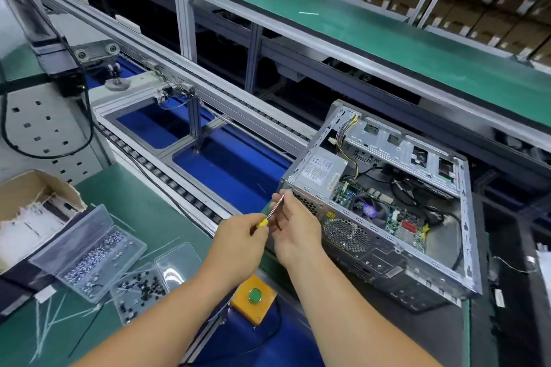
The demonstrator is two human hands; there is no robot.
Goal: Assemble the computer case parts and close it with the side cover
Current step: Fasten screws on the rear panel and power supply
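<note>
An open computer case (465, 247) lies on its side at the right, its interior facing up with the power supply (320, 171), motherboard (396, 217) and cables showing. No side cover is in view. My left hand (238, 235) grips the yellow handle of a small screwdriver (272, 211). My right hand (295, 226) pinches the screwdriver's shaft near the tip, just beside the case's rear upper corner. Whether a screw sits on the tip is too small to tell.
Clear plastic boxes of silver screws (92, 259) and black screws (140, 289) lie on the green bench at the left, beside an open cardboard box (32, 188). A yellow box with a green button (253, 296) sits below my hands. A roller conveyor (167, 176) runs behind.
</note>
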